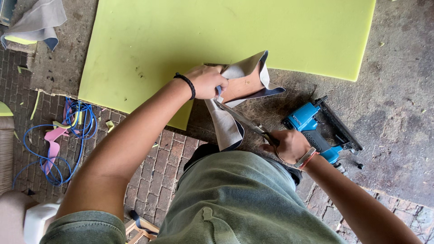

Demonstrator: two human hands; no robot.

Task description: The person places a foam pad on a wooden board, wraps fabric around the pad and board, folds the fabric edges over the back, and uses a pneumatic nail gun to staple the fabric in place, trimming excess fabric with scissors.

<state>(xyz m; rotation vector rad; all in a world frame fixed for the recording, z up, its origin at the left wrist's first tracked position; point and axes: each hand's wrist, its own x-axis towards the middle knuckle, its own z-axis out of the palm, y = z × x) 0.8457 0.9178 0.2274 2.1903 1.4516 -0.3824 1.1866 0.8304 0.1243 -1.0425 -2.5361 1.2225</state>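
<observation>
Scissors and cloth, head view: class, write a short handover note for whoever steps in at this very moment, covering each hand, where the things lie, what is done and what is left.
Left hand: grips the grey cloth at its upper fold, holding it up over the yellow foam sheet.
Right hand: holds the scissors, blades pointing up-left into the cloth.
Nearby: blue staple gun on the floor beside the right hand; blue hose and scraps lie to the left.
Done: the blades are in the cloth; how far the cut runs cannot be told.
Left: the cloth is not yet cut through.
</observation>
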